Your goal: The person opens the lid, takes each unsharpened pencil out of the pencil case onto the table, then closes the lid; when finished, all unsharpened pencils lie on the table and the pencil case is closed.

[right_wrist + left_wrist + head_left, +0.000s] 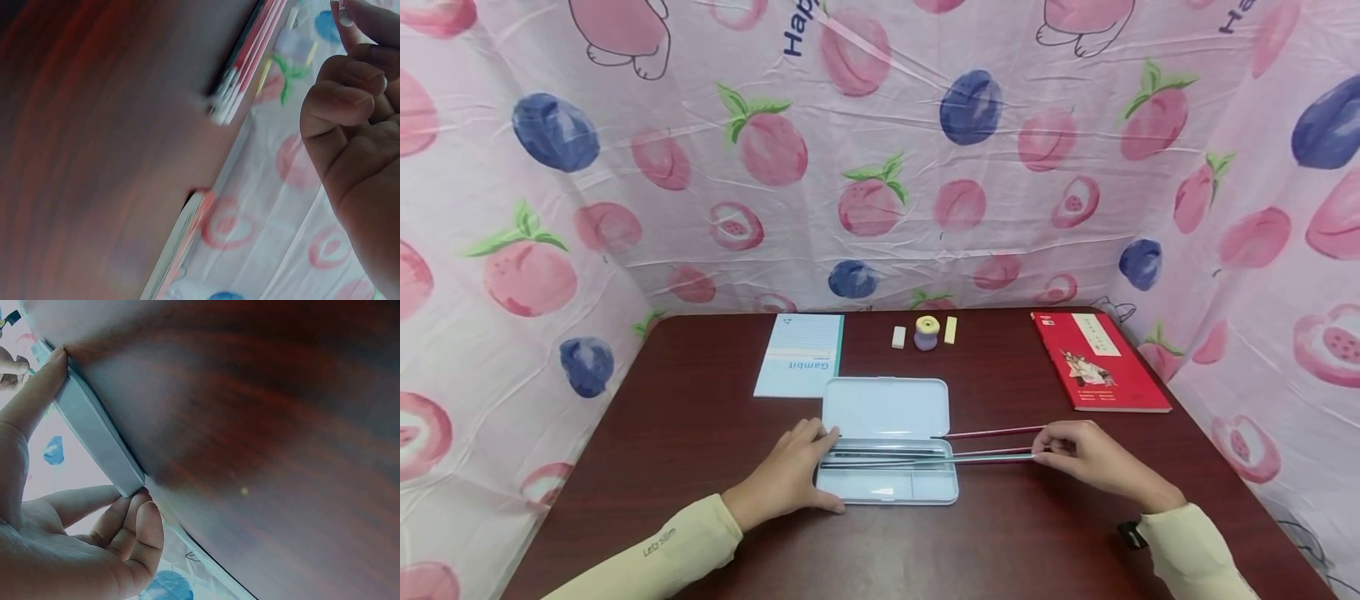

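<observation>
Left grip (786, 473) clamps the case (934, 487) between the worktop's (1000, 533) side edges; right grip (1093, 458) pinches a pencil (992, 457), apparently mid-packing; next calls for lowering it.

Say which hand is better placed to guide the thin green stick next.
Probably the right: the right hand already pinches the green stick near its outer end, while the left hand grips the left end of the open pencil case.

2 cream sleeves (700, 527) show, the left apparently reading "Let's Slim".
</observation>
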`<state>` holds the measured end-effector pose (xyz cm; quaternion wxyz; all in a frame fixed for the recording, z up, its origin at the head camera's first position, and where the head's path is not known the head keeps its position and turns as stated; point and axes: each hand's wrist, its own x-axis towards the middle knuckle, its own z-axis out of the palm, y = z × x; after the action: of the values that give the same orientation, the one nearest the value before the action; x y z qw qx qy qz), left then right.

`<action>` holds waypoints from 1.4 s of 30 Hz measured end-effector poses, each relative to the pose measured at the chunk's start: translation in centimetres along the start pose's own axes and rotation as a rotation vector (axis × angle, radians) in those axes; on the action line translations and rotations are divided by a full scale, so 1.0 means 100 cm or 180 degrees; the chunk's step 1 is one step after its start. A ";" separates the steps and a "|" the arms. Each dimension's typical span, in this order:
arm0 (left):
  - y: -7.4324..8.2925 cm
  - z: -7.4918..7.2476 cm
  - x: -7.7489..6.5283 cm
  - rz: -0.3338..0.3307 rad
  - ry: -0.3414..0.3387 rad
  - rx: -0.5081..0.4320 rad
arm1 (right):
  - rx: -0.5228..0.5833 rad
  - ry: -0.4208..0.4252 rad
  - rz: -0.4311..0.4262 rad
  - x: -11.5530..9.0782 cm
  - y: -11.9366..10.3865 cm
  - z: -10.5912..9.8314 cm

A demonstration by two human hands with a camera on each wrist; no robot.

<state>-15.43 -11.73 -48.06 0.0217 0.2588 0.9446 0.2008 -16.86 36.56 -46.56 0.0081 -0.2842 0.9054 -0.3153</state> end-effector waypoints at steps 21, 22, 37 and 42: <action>-0.002 0.001 0.001 -0.0030 -0.0019 0.0000 | -0.0074 0.0457 0.0049 -0.044 0.030 -0.024; -0.002 0.001 0.001 -0.0031 -0.0018 0.0001 | -0.0060 0.0444 0.0041 -0.044 0.031 -0.024; -0.001 0.001 0.000 -0.0011 0.0004 0.0007 | -0.0103 -0.0074 0.0090 -0.027 0.035 -0.022; -0.001 0.001 0.000 -0.0011 -0.0007 -0.0001 | -0.0154 -0.0240 0.0247 -0.022 0.035 -0.018</action>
<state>-15.50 -11.74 -48.17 0.0231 0.2574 0.9450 0.2006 -17.12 40.95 -47.53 0.0475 -0.2606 0.9221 -0.2819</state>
